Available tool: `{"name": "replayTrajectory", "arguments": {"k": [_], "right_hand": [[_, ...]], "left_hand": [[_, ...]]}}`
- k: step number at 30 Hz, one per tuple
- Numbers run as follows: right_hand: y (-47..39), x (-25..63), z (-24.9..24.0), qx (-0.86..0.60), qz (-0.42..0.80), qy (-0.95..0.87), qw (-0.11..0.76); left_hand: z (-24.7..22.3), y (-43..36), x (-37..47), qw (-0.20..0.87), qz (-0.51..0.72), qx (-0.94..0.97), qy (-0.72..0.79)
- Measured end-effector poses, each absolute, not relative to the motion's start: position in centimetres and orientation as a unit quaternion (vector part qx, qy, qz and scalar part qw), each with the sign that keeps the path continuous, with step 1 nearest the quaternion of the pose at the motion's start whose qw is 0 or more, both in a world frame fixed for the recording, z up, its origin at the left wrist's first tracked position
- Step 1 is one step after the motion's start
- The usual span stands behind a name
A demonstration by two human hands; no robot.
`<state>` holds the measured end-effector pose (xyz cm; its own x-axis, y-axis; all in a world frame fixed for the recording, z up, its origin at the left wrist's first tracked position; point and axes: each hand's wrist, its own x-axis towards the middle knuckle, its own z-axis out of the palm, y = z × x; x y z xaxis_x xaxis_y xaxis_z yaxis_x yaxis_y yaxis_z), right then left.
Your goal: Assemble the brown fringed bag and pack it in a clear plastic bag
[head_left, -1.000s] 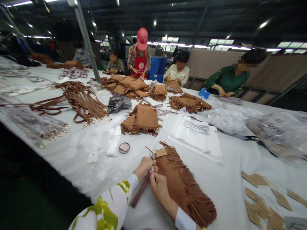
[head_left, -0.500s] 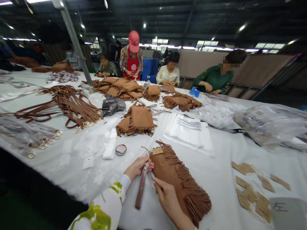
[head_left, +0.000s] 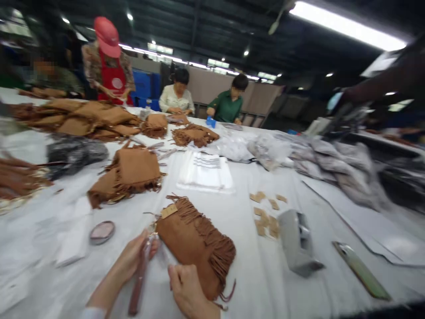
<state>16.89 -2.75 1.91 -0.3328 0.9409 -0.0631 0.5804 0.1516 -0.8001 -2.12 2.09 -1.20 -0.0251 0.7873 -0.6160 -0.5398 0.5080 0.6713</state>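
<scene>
Strap [head_left: 137,290] snug in left hand's [head_left: 135,253] grip, kinda pinching clear plastic [head_left: 163,256] with right hand [head_left: 187,284], right by fringed bag [head_left: 186,237].

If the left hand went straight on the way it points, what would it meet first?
Probably the brown pouch, near its tag: the left hand points at that corner, though depth there is hard to judge.

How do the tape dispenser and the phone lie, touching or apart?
Apart. The head view shows white table surface between the tape dispenser and the phone.
</scene>
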Motion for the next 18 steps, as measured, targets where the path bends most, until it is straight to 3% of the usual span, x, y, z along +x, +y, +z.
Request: {"name": "replayTrajectory", "arguments": {"k": [5, 12, 18], "right_hand": [[-3.0, 22.9, 2.5, -0.621, 0.321, -0.667, 0.257], [-8.5, 39.9, 4.0, -0.777, 0.172, -0.508, 0.33], [-11.2, 46.0, 6.0, -0.866, 0.127, -0.388, 0.288]], "left_hand": [[-3.5, 1.7, -3.0, 0.631, 0.456, 0.143, 0.611], [-5.6, 1.4, -2.8, 0.58, 0.455, 0.15, 0.659], [-6.1, 2.6, -3.0, 0.546, 0.436, 0.175, 0.693]]}}
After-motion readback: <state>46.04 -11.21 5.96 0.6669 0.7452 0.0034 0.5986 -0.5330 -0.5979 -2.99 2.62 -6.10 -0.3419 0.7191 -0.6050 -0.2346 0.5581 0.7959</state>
